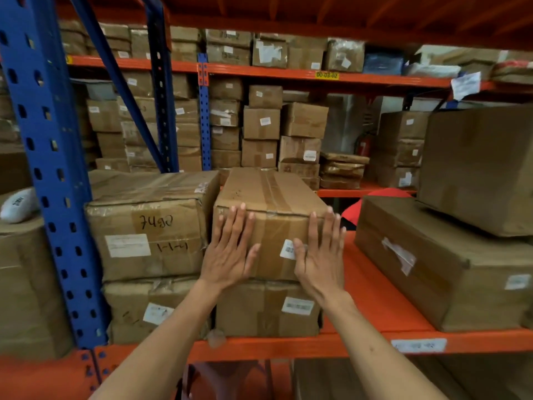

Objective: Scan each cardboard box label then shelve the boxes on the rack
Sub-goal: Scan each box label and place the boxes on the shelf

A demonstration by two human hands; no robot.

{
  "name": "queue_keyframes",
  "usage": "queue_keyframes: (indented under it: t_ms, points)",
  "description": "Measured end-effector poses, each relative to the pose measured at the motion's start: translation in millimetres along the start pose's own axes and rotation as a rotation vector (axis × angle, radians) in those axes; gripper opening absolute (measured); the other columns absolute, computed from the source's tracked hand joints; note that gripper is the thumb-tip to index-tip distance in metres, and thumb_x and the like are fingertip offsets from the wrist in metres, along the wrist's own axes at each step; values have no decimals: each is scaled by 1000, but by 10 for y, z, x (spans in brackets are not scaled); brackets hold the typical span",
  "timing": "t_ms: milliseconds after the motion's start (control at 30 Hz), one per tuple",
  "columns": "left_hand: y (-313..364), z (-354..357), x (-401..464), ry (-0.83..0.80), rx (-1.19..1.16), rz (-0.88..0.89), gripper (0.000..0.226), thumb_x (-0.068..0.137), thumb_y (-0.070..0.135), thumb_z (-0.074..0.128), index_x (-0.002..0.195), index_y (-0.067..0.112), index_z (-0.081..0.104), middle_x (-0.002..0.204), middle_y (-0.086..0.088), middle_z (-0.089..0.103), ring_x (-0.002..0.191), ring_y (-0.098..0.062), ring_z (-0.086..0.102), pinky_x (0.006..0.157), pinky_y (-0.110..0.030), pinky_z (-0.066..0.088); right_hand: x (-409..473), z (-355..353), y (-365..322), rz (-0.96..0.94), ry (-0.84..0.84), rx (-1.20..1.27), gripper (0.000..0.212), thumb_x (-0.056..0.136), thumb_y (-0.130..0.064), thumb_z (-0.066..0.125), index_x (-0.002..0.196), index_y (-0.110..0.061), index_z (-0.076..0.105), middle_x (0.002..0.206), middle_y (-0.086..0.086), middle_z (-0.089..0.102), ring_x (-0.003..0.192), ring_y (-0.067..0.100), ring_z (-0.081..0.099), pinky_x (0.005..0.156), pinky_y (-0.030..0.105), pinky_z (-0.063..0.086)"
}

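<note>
A long taped cardboard box [271, 194] lies on top of another labelled box [266, 310] on the orange rack shelf [372, 290]. Both my hands press flat against its near end face. My left hand [230, 249] covers the left part of that face with straight fingers pointing up. My right hand [320, 252] lies on the right part, partly covering a small white barcode label [287, 249]. No scanner is in view.
Left of it stand two stacked boxes, the upper one [147, 235] marked 7498, beside a blue upright [49, 168]. To the right lie a large box [444, 264] and another box [478, 168] on it. Several boxes fill the rear racks.
</note>
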State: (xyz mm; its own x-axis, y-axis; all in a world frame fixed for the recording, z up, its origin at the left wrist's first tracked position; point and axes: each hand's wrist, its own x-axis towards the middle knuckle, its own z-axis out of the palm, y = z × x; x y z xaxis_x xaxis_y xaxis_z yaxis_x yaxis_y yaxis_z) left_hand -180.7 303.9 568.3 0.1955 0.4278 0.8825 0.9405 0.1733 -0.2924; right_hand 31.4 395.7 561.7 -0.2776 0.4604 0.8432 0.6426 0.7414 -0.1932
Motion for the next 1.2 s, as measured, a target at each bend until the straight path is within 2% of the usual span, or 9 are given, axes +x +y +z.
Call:
queue_keyframes:
  t_ms: [133,233,367,467,567,700,800,967,1200]
  points:
    - [112,-95,-130,-85,-27,-45,71,104,41,39,157,-1,19,165,-26,11,153,-40,13,123,-58,13,-11,-299,-1,0,-214,-53,75,110,-44,37,166,-17,-6,172,12,-20,159,37,-17,127,57,-7]
    - [354,-171,-410,-185,-125,-148,72,104,40,35,158,0,13,165,-27,6,154,-40,5,124,-55,6,-217,-568,145,-39,-286,-16,70,109,-42,38,168,-18,11,175,9,-8,161,35,-10,128,53,-8]
    - [1076,-346,-1115,-336,-347,-223,72,103,39,35,158,0,13,167,-22,3,155,-35,1,125,-50,7,-899,-941,561,64,-370,62,66,105,-30,57,161,-4,34,171,24,14,160,42,8,129,52,6]
    - [1831,-559,-1732,-505,-487,-236,68,101,37,40,151,-7,31,160,-27,25,151,-39,21,124,-51,15,-1620,-1234,970,223,-449,74,66,101,-30,66,154,1,43,164,27,31,155,42,25,128,47,18]
    - [2631,-752,-2296,-802,-606,-411,73,95,48,39,138,-10,50,141,-29,51,135,-44,46,116,-51,34,-2469,-1555,1381,447,-551,89,67,95,-34,73,149,-1,50,155,21,47,147,36,41,123,40,30]
    - [3400,-951,-2881,-1197,-636,-407,85,79,62,37,121,-8,60,119,-25,61,114,-42,58,99,-46,47,-3585,-1932,1738,735,-819,53,72,92,-47,73,148,-8,51,149,16,53,136,36,53,111,39,44]
    - [3940,-1053,-3249,-1381,-617,-309,88,75,66,40,126,-3,60,122,-21,62,116,-38,57,100,-41,45,-4420,-2193,2040,843,-1024,-29,77,92,-60,67,150,-13,48,147,15,55,131,36,56,102,38,47]
    - [4686,-1154,-3860,-1531,-609,-289,77,90,58,57,141,1,48,140,-16,53,131,-32,47,111,-37,34,-5552,-2387,2329,892,-1228,-32,80,93,-61,64,152,-10,44,147,16,54,134,35,52,106,41,47]
    - [5394,-1143,-4947,-1666,-603,-300,73,92,59,52,144,8,44,146,-11,48,134,-27,43,111,-35,34,-6872,-2026,2369,908,-1336,36,76,92,-56,69,149,-10,49,144,15,56,133,34,53,106,39,44]
